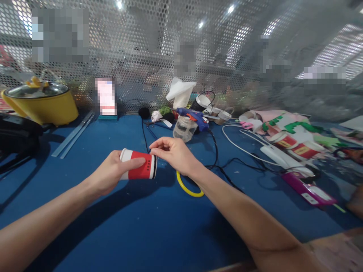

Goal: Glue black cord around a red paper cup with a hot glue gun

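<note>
My left hand [112, 172] is wrapped round a red and white paper cup [138, 172], which lies on its side above the blue table. A black band runs round the cup's right end. At that end my right hand [170, 151] pinches a black cord [146, 141] between thumb and fingertips, touching or almost touching the rim. The cord leads back to a black ball of yarn [144, 112]. Beyond my right hand, a blue hot glue gun [194, 118] rests on a clear plastic jar [184, 129].
A yellow pot [42, 105] stands back left, near clear glue sticks [74, 132] and a phone [106, 96]. A yellow ring [188, 190] lies under my right wrist. Cables, a purple power strip [307, 190] and more paper cups [304, 150] occupy the right. Perforated metal [136, 49] closes the back.
</note>
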### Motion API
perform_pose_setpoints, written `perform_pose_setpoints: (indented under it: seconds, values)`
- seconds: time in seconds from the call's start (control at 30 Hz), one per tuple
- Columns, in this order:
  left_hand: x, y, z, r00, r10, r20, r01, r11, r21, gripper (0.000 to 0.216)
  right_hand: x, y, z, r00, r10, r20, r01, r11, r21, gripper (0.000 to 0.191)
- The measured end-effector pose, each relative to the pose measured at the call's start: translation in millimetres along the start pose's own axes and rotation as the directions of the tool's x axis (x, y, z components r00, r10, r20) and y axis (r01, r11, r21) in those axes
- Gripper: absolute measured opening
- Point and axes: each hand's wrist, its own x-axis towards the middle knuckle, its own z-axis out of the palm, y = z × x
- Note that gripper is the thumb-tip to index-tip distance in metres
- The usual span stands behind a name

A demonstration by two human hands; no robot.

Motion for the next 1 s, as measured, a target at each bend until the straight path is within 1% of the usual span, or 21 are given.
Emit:
perform_pose_setpoints:
  seconds: [0.1,0.23,0.37,0.47,0.6,0.73,0.8,0.87,0.93,0.97,1.0]
  values:
    - [0,0,0,1.000,0.003,0.000,-0.003,1.000,-0.009,0.007,0,1,0,1.000,0.003,-0.002,-0.003,1.000,0.005,0.007]
    - [1,-2,-1,1.000,-0.027,0.001,0.027,0.999,-0.020,0.008,1,1,2,1.000,0.023,-0.003,-0.023,0.999,0.031,0.006]
    - [2,-2,-1,0.997,-0.072,-0.010,0.072,0.996,-0.059,0.011,2,0,2,0.994,0.105,0.019,-0.107,0.987,0.122,0.004]
    - [2,-1,-1,0.996,-0.085,0.001,0.084,0.992,-0.093,0.011,2,-2,3,0.987,0.159,0.038,-0.163,0.969,0.183,0.003]
    - [1,-1,-1,0.996,-0.087,-0.007,0.086,0.990,-0.109,0.013,2,-4,4,0.979,0.199,0.050,-0.205,0.953,0.222,0.003]
    - [1,-2,-1,0.997,-0.076,0.003,0.076,0.994,-0.078,0.013,1,-2,6,0.976,0.214,0.040,-0.218,0.951,0.221,0.003]
    - [0,-2,-2,0.999,-0.048,-0.009,0.048,0.997,-0.063,0.012,2,0,5,0.980,0.198,0.033,-0.201,0.959,0.198,0.006]
    - [-2,-1,-2,1.000,0.020,-0.019,-0.021,0.999,-0.046,0.011,2,1,2,0.985,0.172,0.001,-0.170,0.974,0.150,0.011]
    - [-4,0,-3,0.995,0.097,-0.017,-0.097,0.995,-0.015,0.010,2,-1,-3,0.987,0.152,-0.051,-0.147,0.984,0.097,0.008]
    - [-4,0,-3,0.992,0.128,-0.015,-0.128,0.992,0.006,0.010,2,-3,-5,0.985,0.158,-0.066,-0.153,0.985,0.082,0.013]
    - [-5,0,-4,0.988,0.155,-0.013,-0.155,0.987,0.031,0.012,1,-6,-7,0.982,0.179,-0.063,-0.173,0.981,0.085,0.022]
